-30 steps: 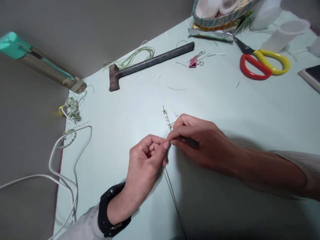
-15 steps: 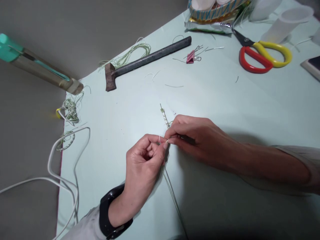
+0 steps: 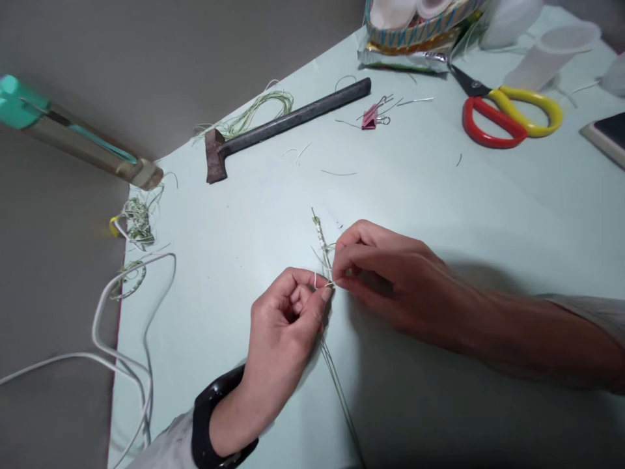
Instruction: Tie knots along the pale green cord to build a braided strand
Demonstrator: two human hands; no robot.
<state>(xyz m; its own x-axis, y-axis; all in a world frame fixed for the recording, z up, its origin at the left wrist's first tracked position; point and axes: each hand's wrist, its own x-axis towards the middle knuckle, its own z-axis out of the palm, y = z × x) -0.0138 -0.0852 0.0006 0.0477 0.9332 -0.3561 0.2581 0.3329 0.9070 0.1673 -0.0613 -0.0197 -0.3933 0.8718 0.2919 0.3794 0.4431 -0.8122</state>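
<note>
A thin knotted cord [image 3: 322, 241] of green and white strands lies on the pale green table [image 3: 439, 195], with loose strands [image 3: 339, 391] trailing toward me. My left hand [image 3: 283, 326], a black band on its wrist, pinches the cord at the knot with thumb and forefinger. My right hand [image 3: 390, 273] meets it from the right, fingertips pinched on a strand at the same spot. Both hands touch at the knot.
A hammer [image 3: 283, 124] lies at the back beside a green thread bundle [image 3: 254, 114]. A pink binder clip [image 3: 371, 117], red-and-yellow scissors [image 3: 508, 117], a basket [image 3: 420, 26] and plastic cups [image 3: 556, 52] stand behind. A white cable [image 3: 122, 339] and thread tangles [image 3: 137, 218] hang at the left edge.
The view shifted slightly. My hands stay together at the knot, with small finger movements and the pinch point a little lower.
</note>
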